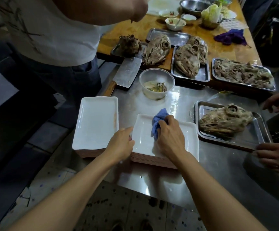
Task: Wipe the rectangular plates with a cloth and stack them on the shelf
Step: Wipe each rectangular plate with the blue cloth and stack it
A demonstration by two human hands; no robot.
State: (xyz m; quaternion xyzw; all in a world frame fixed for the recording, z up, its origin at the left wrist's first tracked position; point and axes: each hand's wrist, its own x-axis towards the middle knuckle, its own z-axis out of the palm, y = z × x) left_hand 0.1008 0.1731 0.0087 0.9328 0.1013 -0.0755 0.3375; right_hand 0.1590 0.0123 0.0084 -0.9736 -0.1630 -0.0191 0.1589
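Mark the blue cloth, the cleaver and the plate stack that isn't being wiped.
blue cloth [158, 125]: head view, bunched middle above the right hand.
cleaver [127, 74]: head view, flat of the blade.
left plate stack [95, 122]: head view, bare centre of the top plate.

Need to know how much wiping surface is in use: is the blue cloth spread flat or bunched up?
Bunched up. The blue cloth sits crumpled under the right hand on the plate.

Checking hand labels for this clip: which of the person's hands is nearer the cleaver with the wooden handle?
Left. The left hand grips the wiped plate's left edge, below the cleaver. The right hand, holding the blue cloth, sits farther right on that white rectangular plate.
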